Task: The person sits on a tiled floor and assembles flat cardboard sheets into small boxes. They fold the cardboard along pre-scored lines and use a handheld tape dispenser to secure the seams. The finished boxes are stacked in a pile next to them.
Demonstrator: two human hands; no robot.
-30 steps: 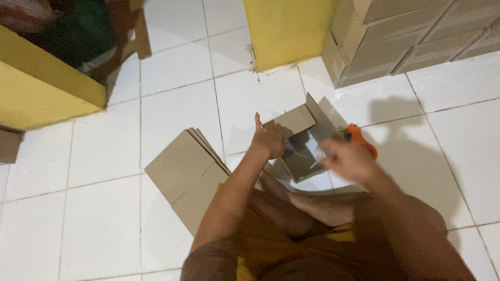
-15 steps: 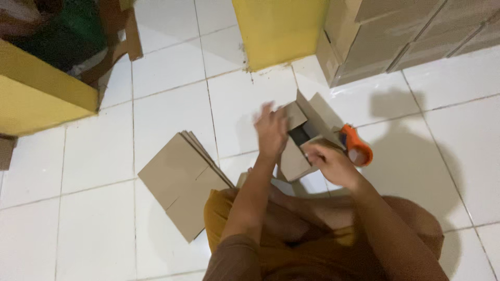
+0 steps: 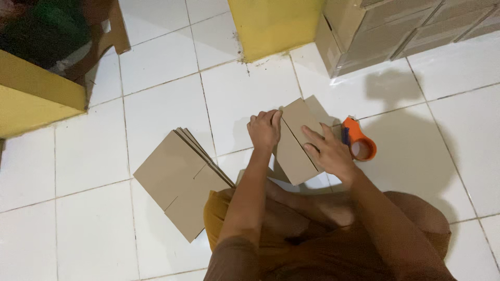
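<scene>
- Cardboard box (image 3: 297,143): small, brown, resting on the white tiled floor (image 3: 94,156) just in front of the seated person's knees. Its top flaps are folded down flat; the seam between them runs diagonally, from the upper left near the left fingertips to the lower right under the right palm. The long axis follows that same diagonal.
- Left hand (image 3: 264,130): fingers curled over the box's upper left edge, touching the flap; a loose curl, not a fist. It presses on the box rather than closing around anything.
- Right hand (image 3: 328,152): laid flat and spread on the right flap, fingers pointing toward the seam, palm down. Holds nothing; it bears on the cardboard.
- Relation of hands to box: both sit directly on top, one on each side of the seam, about equally near.
- Tape dispenser (image 3: 358,140): orange, lying on the floor just beside the box's right edge, close behind the right hand and well apart from the left. The right hand is clearly nearer.
- Stack of flattened cardboard (image 3: 179,179): lying on the floor to the left of the person's left arm, apart from the box.
- Stacked brown cartons (image 3: 375,28): upper right, against a yellow pillar (image 3: 276,26).
</scene>
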